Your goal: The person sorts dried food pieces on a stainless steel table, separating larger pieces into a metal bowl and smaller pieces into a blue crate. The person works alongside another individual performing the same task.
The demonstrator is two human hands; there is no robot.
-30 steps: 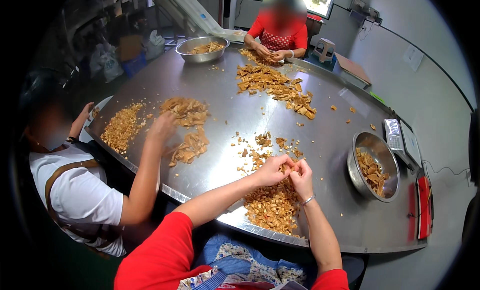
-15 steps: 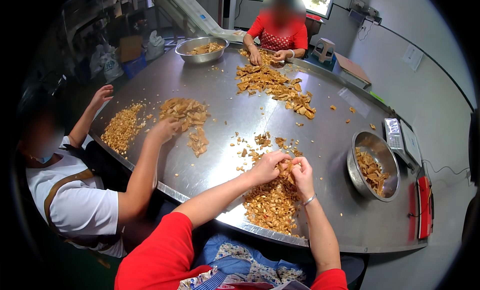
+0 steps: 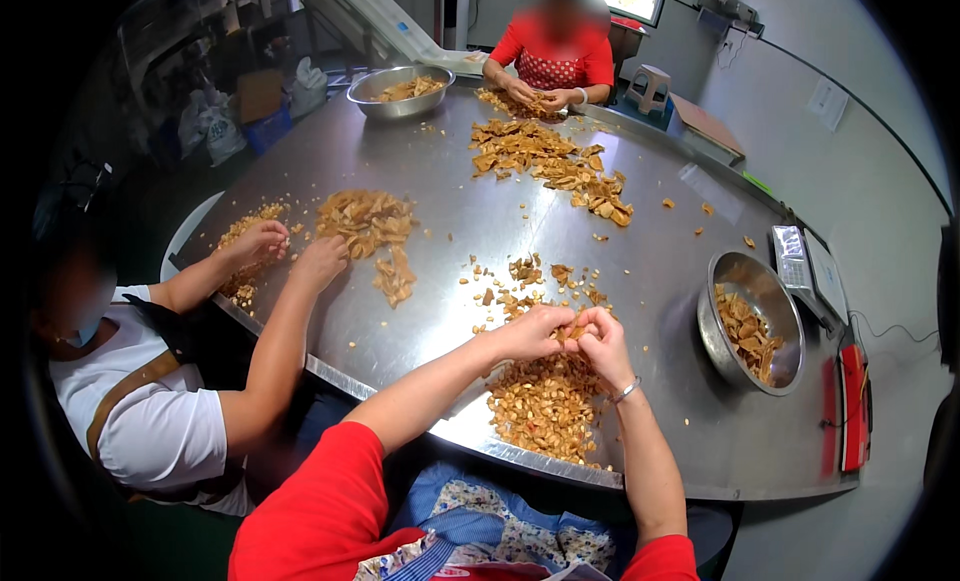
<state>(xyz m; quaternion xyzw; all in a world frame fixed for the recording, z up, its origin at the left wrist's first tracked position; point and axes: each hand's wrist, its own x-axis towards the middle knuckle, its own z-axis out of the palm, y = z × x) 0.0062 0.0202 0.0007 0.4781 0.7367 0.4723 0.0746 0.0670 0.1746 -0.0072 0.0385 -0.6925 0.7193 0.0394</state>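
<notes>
My left hand [image 3: 535,334] and my right hand [image 3: 604,351] meet over a pile of small golden-yellow bits [image 3: 540,411] near the table's front edge. Both are closed, fingertips together around a small brown flaky piece [image 3: 573,331], partly hidden by the fingers. Just beyond my hands lie loose brown pieces [image 3: 525,271] among scattered yellow bits. To my right, a steel bowl [image 3: 712,346] holds larger brown flakes.
The steel table [image 3: 440,201] carries more brown flakes [image 3: 545,156] toward a co-worker in red [image 3: 560,56]. A second co-worker in white [image 3: 165,411] works at the left beside another flake heap [image 3: 365,221]. A scale [image 3: 815,271] stands at right, a bowl [image 3: 400,109] far left.
My hands stay together over the pile, fingers shifted slightly. The left co-worker's raised hand has come down over the yellow heap; the far co-worker's hands have drawn together.
</notes>
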